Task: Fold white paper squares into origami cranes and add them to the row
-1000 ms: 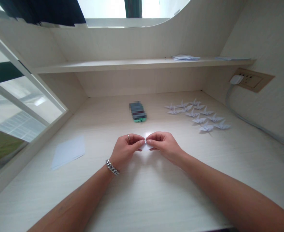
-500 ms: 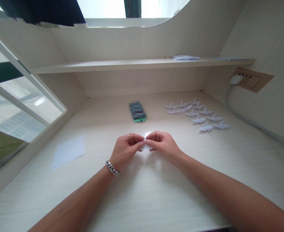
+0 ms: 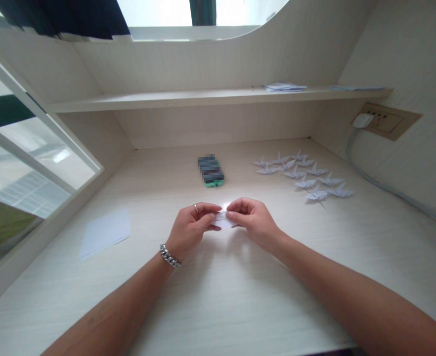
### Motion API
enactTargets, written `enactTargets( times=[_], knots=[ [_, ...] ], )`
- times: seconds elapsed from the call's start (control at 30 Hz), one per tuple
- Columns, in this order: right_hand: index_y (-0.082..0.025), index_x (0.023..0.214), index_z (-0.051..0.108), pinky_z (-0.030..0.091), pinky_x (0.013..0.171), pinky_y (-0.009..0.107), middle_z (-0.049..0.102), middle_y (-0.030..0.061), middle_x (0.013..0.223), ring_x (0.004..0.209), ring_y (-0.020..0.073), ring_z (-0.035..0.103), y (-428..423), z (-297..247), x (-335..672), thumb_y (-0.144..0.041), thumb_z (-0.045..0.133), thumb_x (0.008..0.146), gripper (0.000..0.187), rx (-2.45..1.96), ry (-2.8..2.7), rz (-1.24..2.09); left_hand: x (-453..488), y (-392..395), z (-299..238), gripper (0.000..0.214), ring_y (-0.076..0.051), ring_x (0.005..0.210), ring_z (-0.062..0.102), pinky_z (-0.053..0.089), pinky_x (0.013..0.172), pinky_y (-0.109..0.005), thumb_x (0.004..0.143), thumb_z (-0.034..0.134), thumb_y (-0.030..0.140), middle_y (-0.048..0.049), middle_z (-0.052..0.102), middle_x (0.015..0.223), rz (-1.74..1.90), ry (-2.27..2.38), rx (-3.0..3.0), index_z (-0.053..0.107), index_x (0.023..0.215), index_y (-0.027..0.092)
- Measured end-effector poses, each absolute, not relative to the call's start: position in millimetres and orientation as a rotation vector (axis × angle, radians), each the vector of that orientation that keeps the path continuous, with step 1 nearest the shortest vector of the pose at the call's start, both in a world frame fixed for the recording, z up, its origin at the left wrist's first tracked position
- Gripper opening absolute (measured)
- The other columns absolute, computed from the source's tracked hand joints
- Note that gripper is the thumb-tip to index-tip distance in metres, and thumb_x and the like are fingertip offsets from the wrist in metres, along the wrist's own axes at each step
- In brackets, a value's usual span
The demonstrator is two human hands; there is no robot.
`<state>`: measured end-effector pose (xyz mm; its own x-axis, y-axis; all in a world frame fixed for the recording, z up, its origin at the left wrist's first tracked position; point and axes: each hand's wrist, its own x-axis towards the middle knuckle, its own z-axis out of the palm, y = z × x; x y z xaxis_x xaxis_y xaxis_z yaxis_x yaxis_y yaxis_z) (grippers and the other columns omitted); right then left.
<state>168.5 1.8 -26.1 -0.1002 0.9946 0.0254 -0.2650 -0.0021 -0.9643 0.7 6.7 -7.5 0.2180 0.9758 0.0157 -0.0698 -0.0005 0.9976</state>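
Between my hands, over the middle of the desk, is a small piece of folded white paper [image 3: 223, 221]. My left hand [image 3: 195, 225], with a ring and a chain bracelet, pinches its left end. The right end is pinched by the thumb and fingers of my right hand [image 3: 253, 217]. Fingers hide part of the paper's folds. Several finished white paper cranes [image 3: 307, 178] stand in a group to the far right of my hands. A flat white paper sheet [image 3: 105, 233] lies left of my left hand.
Behind my hands lies a blurred-out dark object with a green edge [image 3: 211, 170]. A shelf [image 3: 184, 101] crosses the back, bearing folded papers [image 3: 284, 87]. On the right wall, a socket [image 3: 390, 121] has a plug and a cable [image 3: 388, 190] trailing along the desk.
My hands have moved slightly apart, and more of the folded paper shows between the fingertips. The cranes and the flat sheet stay where they were.
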Motion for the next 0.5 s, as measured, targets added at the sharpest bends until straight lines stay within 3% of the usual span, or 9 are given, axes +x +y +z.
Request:
enactTargets(
  times=[0.2, 0.5],
  knots=[
    [-0.015, 0.073, 0.066, 0.049, 0.059, 0.026, 0.065, -0.0009, 0.066, 0.061, 0.0116, 0.059, 1.4, -26.1, 168.9, -0.028, 0.078, 0.062, 0.021, -0.974, -1.148, 1.372, 0.3, 6.4, -9.7, 0.025, -0.013, 0.063, 0.065, 0.056, 0.057, -0.023, 0.068, 0.077, 0.024, -0.0049, 0.072, 0.074, 1.022, 1.022, 1.334, 0.070, 0.087, 0.010],
    [-0.016, 0.082, 0.065, 0.052, 0.053, 0.024, 0.065, -0.0011, 0.069, 0.064, 0.0124, 0.062, 1.5, -25.3, 170.2, -0.035, 0.077, 0.064, 0.028, -0.999, -1.138, 1.444, -1.0, 7.4, -7.6, 0.022, -0.010, 0.058, 0.062, 0.051, 0.055, -0.021, 0.063, 0.079, 0.020, -0.0032, 0.070, 0.068, 1.045, 1.031, 1.333, 0.069, 0.081, 0.011]
  ],
)
